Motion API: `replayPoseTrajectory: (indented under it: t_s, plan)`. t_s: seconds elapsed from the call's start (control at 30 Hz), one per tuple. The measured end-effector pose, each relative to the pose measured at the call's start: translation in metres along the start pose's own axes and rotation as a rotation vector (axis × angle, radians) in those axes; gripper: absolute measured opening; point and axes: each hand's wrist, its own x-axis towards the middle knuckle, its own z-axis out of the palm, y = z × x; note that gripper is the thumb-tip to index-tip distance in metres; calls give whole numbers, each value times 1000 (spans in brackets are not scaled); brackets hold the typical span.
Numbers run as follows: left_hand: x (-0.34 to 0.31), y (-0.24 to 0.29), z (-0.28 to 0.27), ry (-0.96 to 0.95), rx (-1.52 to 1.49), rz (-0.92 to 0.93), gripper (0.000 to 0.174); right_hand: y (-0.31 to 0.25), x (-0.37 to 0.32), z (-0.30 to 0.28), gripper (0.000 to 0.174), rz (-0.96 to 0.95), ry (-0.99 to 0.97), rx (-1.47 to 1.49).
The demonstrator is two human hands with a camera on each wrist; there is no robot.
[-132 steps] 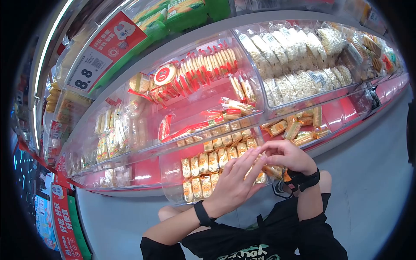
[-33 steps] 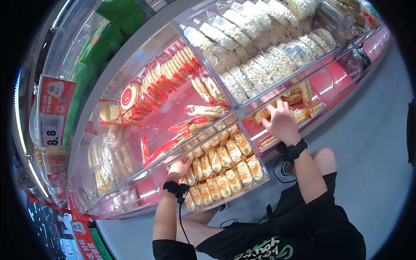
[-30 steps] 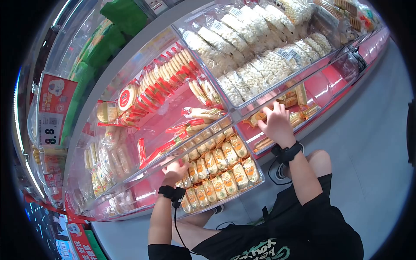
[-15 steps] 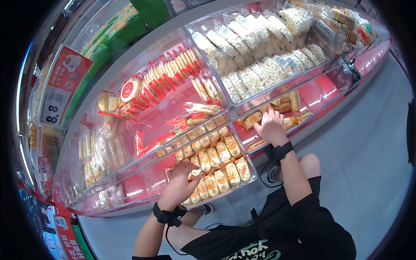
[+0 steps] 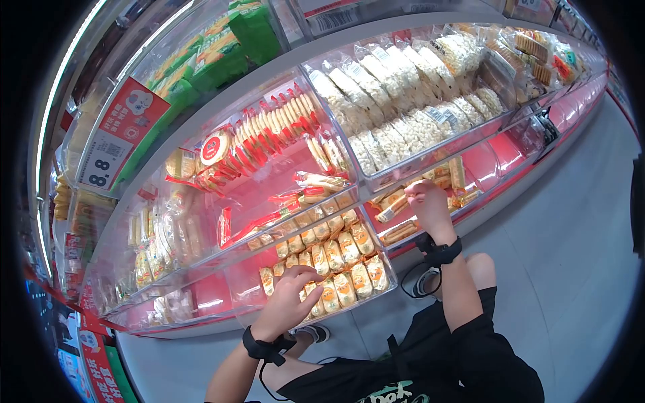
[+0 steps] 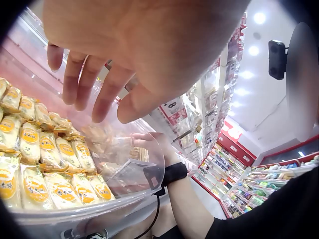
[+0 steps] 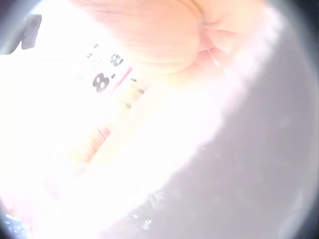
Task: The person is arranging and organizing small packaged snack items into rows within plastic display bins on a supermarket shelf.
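My left hand hovers over the near clear bin, fingers loosely extended and holding nothing. Under it stand rows of small wrapped cakes with orange and white labels. The left wrist view shows these fingers spread above the bin, with the cakes below. In the bin to the right, my right hand has curled fingers at the end of a gold-wrapped snack pack, which slants out from them. More gold packs lie beside and behind that hand. The right wrist view is washed out, with the curled hand at the top.
Above the right hand, a clear bin holds puffed rice cakes. Red-wrapped round crackers fill part of the upper left bin. A price sign stands at the left. Grey floor runs along the shelf's front.
Both hands were together over the near bin earlier, then parted. My left hand has come back from under the upper bin's edge. My right hand's fingers have curled, and a gold pack has shifted.
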Motion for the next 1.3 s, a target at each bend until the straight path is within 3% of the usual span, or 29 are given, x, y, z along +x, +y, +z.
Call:
replayPoseTrajectory:
  t_s: [0.1, 0.23, 0.33, 0.43, 0.53, 0.67, 0.7, 0.9, 1.0, 1.1, 1.2, 1.27, 1.3]
  plan:
    - [0, 1, 3, 1, -37, 29, 22, -22, 0, -17, 12, 1, 22, 63]
    - [5, 10, 6, 19, -110, 83, 21, -52, -3, -39, 11, -7, -126, 171]
    - [7, 25, 4, -23, -322, -87, 25, -70, -8, -55, 11, -202, -163, 219]
    - [10, 24, 11, -40, -405, -54, 36, -84, -14, -64, 14, -265, -270, 436]
    - [16, 35, 22, 40, -448, 91, 47, -102, -23, -56, 18, -382, -381, 545]
    - [18, 42, 24, -205, -815, -28, 55, -113, -34, -35, 18, -389, -484, 594]
    - [18, 42, 26, -189, -882, 0, 50, -114, -33, -33, 18, -401, -513, 596]
    - [11, 28, 17, -126, -730, -27, 36, -107, -29, -35, 18, -343, -601, 672]
    - [9, 29, 16, -130, -723, -23, 36, -106, -31, -26, 18, -308, -589, 722]
    - [9, 24, 17, -98, -515, -50, 39, -105, -30, -20, 16, -322, -592, 634]
    - [0, -5, 23, -122, -567, -211, 42, -95, -24, -20, 11, -347, -434, 391]
    - [-8, -35, 22, -74, -570, -381, 47, -76, -20, -16, 9, -109, -364, 386]
    - [-11, -44, 14, -54, -577, -512, 48, -59, -16, -10, 8, -115, -292, 341]
